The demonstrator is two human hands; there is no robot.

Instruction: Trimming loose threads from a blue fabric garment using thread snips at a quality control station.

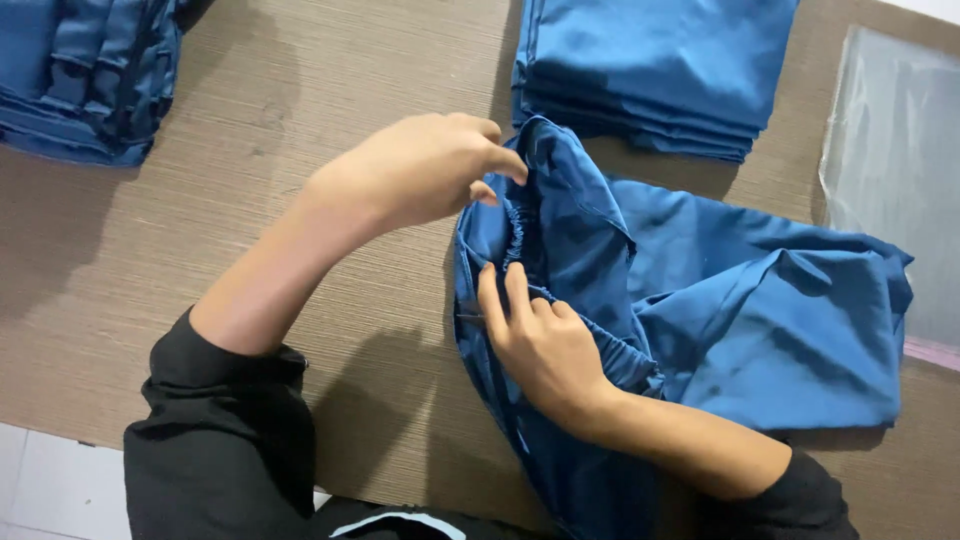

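A loose blue garment (740, 310) with a gathered elastic edge lies crumpled on the brown table (300, 130). My left hand (425, 165) pinches the top of that gathered edge and lifts it a little. Just below, my right hand (540, 345) grips the same edge, its fingers pressed into the fabric folds. Both forearms come out of black sleeves at the lower edge of the view.
A stack of folded blue cloth (650, 70) sits at the back, close behind the garment. Another folded blue pile (85, 75) lies at the far left corner. A clear plastic bag (895, 170) rests at the right edge. White floor tiles (50, 490) show below the table's front edge.
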